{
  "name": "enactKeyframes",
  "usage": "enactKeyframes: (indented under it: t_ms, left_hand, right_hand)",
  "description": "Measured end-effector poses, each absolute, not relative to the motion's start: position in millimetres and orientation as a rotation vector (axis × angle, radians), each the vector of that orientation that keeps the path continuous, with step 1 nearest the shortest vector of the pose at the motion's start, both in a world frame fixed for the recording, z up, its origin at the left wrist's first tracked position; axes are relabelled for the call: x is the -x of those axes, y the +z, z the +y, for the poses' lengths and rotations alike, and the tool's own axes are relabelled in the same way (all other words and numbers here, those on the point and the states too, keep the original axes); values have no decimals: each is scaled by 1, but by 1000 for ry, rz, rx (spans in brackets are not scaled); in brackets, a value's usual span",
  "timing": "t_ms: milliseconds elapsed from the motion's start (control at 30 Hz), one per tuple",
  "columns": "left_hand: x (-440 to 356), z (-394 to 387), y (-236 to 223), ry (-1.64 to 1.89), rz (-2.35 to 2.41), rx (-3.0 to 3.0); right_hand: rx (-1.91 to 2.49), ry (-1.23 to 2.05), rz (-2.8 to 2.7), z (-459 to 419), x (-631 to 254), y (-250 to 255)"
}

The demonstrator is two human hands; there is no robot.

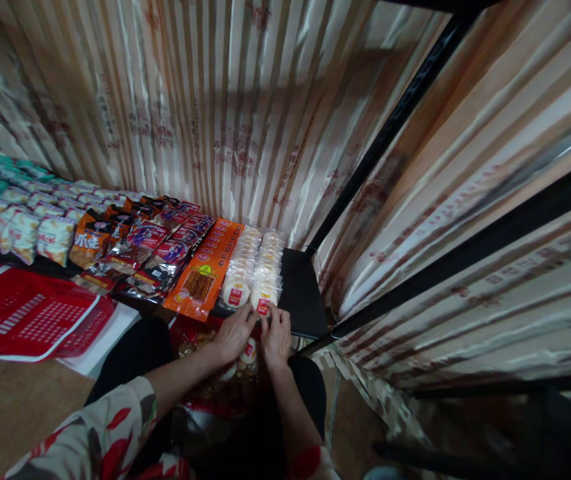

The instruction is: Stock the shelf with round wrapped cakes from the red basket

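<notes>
Both my hands meet at the front edge of a black shelf (pixel 301 293). My left hand (pixel 234 332) and my right hand (pixel 276 337) pinch the front of a row of clear packets of round white cakes (pixel 264 267) with red labels. A second such row (pixel 239 267) lies just to the left. Below my hands, more of the same packets (pixel 248 353) show in a red bag on my lap. An orange packet row (pixel 208 267) lies beside the cakes.
Dark snack packets (pixel 160 250), orange bags (pixel 90 243) and pale bags (pixel 20 230) fill the shelf leftward. A red plastic basket (pixel 30 317) sits at the left. Striped wrapping covers the back wall (pixel 225 113). A bare black patch of shelf lies right of the cakes.
</notes>
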State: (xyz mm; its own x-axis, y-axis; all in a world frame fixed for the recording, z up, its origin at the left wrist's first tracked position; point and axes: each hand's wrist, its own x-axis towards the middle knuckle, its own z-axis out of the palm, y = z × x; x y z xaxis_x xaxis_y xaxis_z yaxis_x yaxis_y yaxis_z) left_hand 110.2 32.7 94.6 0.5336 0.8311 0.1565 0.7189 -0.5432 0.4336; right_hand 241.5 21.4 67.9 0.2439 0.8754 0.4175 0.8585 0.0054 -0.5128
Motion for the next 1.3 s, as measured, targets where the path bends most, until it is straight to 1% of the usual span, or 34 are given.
enactKeyframes:
  t_ms: [200,500,800,1067,1300]
  left_hand:
    - [-114,35,97,516,1303,-2463]
    - [-117,38,97,498,1318,-2441]
    - [-118,38,95,483,1331,-2479]
    - [-105,33,90,569,1236,-2524]
    - [-79,18,75,422,1104,-2559]
  right_hand:
    - [1947,16,-1605,23,-240,80]
    - [1921,-23,-1623,29,-241,75]
    - [1933,10,-1603,30,-240,77]
    - [1820,-23,-1588,22,-239,70]
    - [1660,15,-1581,5,-226,57]
